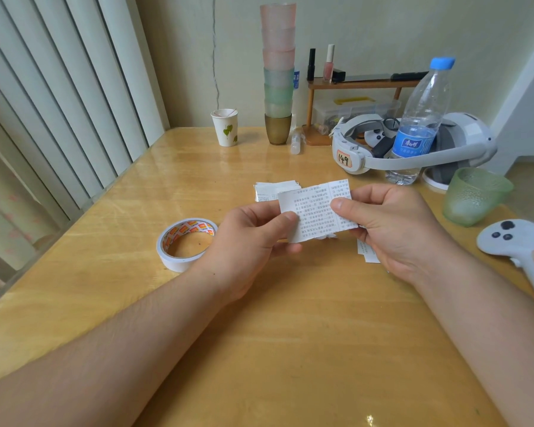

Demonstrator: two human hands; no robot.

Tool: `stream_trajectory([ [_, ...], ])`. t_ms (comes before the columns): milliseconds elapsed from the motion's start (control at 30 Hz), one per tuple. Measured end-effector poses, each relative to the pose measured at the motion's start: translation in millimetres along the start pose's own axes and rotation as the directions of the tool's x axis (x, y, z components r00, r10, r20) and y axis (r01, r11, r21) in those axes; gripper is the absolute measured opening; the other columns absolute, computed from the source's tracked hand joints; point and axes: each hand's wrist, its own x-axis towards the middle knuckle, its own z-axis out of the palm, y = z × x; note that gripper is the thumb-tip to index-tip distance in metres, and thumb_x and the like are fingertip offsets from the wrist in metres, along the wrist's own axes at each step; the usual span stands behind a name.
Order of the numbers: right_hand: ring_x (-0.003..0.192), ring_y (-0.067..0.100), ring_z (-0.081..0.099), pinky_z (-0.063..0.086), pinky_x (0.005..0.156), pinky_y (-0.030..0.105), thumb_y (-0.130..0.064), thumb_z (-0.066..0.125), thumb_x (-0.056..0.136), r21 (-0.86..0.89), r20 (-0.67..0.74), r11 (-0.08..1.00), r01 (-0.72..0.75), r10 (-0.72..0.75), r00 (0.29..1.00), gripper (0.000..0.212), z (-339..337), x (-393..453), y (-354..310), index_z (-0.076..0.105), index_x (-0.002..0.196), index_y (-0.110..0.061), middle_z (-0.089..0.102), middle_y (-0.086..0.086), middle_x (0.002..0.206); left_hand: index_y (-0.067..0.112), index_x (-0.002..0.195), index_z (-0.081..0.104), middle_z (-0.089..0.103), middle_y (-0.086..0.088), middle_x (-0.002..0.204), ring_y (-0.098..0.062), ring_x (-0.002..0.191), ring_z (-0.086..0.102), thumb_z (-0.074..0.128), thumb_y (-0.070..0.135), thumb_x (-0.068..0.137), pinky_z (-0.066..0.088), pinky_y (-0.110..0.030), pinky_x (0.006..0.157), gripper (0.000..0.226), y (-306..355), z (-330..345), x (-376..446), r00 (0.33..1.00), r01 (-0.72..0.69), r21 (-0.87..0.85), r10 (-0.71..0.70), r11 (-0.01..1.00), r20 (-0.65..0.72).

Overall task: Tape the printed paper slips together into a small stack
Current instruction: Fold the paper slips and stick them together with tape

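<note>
1. While both hands hold the printed slip [316, 209] above the table [111, 272], the paper can slide out of line. The left hand [253, 241] pinches its left edge between thumb and curled fingers, and the right hand [392, 229] pinches its right part with the thumb on top. If one hand lets go to take the tape, the slip hangs from one side only and may turn or bend.

2. The tape roll [185, 243] lies flat on the table, just left of the left hand. No free end of tape shows, so the person must probably search for it with one hand; this could take long, and the sticky tape could fold on itself.

3. More loose slips [273, 189] lie on the table on the far side of the held slip, and other slips [366, 251] show partly under the right hand. A moving wrist may push them away or mix their order.

4. The held piece seems to be two parts joined side by side, but it cannot be told whether tape already holds them. If not, they may separate.

5. The green cup [475, 195] and the water bottle [420, 124] stand at the far right; a wide move of the right arm could knock them over, and water would spoil the paper.
</note>
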Motion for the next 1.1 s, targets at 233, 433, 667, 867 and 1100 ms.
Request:
stream_trajectory([
  [233,0.094,0.028,0.077,0.057,0.086,0.040,-0.010,0.081,0.085,-0.005,-0.005,1.000,0.007,-0.007,1.000,0.014,0.1,0.9,1.8,0.073,0.095,-0.005,0.081,0.008,0.091,0.007,0.105,0.077,0.081,-0.006,0.103,-0.013,0.084,0.076,0.062,0.003,0.102,0.062,-0.026,0.069,0.016,0.4,-2.0,1.1,0.999,-0.011,0.023,0.012,1.000,-0.037],
  [433,0.096,0.030,0.076,0.057,0.088,0.043,-0.012,0.083,0.084,-0.016,-0.012,1.000,0.016,-0.016,1.000,0.013,-0.2,0.8,2.5,0.073,0.092,-0.009,0.081,0.007,0.091,0.004,0.109,0.076,0.081,-0.003,0.094,-0.011,0.077,0.074,0.063,0.001,0.100,0.065,-0.030,0.072,0.015,1.4,-2.6,1.3,0.999,-0.009,0.006,0.009,1.000,-0.050],
  [667,0.086,0.022,0.077,0.056,0.078,0.038,-0.007,0.081,0.085,0.068,0.017,0.998,0.017,-0.019,1.000,0.016,-0.8,-1.9,-2.1,0.067,0.085,-0.015,0.080,0.007,0.092,0.011,0.092,0.078,0.081,-0.005,0.100,-0.015,0.087,0.076,0.066,0.004,0.099,0.064,-0.032,0.081,0.016,1.1,-4.4,2.0,0.998,-0.018,0.043,0.021,0.999,-0.064],
  [867,0.085,0.018,0.072,0.052,0.076,0.038,-0.010,0.078,0.087,0.131,0.138,0.991,-0.031,0.013,0.990,0.045,-0.4,-7.3,-8.1,0.055,0.124,-0.023,0.079,0.004,0.107,0.010,0.105,0.078,0.081,-0.005,0.104,-0.011,0.091,0.076,0.066,0.003,0.099,0.062,-0.026,0.082,0.014,0.4,-4.3,1.7,0.997,-0.039,0.048,0.042,0.998,-0.065],
  [1100,0.089,0.018,0.070,0.052,0.081,0.036,-0.015,0.080,0.087,-0.073,0.250,0.995,-0.067,0.083,0.965,0.029,2.0,-9.9,-0.7,0.073,0.114,-0.024,0.080,0.000,0.106,0.011,0.102,0.077,0.081,-0.002,0.100,-0.011,0.085,0.076,0.063,0.001,0.100,0.062,-0.027,0.082,0.017,2.9,-3.0,-1.1,0.998,-0.055,0.036,0.056,0.998,-0.025],
])
